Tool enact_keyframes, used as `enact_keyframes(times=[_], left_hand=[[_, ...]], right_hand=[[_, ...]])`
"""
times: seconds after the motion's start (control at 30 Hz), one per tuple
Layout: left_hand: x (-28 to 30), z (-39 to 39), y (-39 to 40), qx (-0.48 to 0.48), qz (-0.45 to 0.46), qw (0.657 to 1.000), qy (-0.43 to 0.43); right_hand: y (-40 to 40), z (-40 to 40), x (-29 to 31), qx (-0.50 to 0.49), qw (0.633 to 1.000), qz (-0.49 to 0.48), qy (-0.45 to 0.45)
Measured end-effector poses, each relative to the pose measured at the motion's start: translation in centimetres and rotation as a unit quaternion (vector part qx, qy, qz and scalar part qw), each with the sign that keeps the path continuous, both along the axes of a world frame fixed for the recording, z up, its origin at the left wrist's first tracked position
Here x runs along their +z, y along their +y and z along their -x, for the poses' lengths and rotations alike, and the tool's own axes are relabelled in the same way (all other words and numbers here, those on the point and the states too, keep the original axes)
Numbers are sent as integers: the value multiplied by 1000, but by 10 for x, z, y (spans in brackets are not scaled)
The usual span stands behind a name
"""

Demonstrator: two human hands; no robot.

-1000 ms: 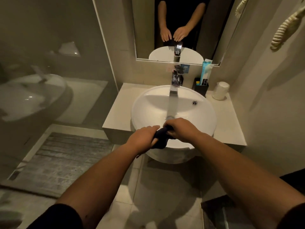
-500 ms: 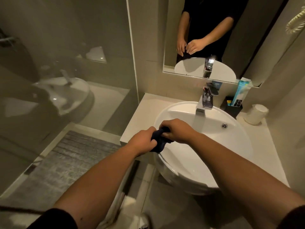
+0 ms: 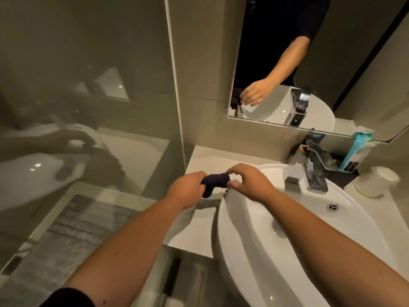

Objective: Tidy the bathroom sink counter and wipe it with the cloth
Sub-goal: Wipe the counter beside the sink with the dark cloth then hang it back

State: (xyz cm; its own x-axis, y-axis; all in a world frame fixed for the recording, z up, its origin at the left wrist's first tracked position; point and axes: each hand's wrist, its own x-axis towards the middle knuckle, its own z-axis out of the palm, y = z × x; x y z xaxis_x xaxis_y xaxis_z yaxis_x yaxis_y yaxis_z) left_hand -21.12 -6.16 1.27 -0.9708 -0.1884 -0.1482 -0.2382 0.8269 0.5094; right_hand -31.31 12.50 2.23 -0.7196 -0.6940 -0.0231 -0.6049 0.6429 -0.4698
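Observation:
A small dark blue cloth (image 3: 214, 183) is bunched between both hands, above the left rim of the white round sink (image 3: 309, 229). My left hand (image 3: 188, 189) grips its left end in a fist. My right hand (image 3: 247, 182) pinches its right end with thumb and forefinger, the other fingers spread over the rim. The pale counter (image 3: 205, 160) lies bare just behind and left of the hands.
A chrome tap (image 3: 309, 171) stands at the back of the sink. Right of it are a black holder with a turquoise tube (image 3: 356, 151) and a white cup (image 3: 376, 181). A mirror (image 3: 309, 63) hangs above. A glass shower screen (image 3: 88, 107) closes the left side.
Both hands with the cloth have moved from the sink's front edge to its left rim near the counter. The right hand's grip has loosened to a pinch. The view has swung closer and left.

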Motion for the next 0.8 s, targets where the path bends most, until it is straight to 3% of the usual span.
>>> enact_keyframes(times=[0.17,0.37,0.5,0.63,0.8], left_hand=[[5,30,-29,-2,-52,998,39],[-23,79,-55,-78,-101,989,73],[-40,124,-61,-35,-18,994,106],[-71,167,-73,-84,90,976,179],[-123,183,-90,-136,128,982,37]], right_hand=[[19,37,-59,-102,990,-28,91],[14,51,-89,-69,980,-116,147],[15,56,-102,-79,975,-143,154],[14,57,-111,-83,972,-138,168],[13,56,-118,-84,969,-98,211]])
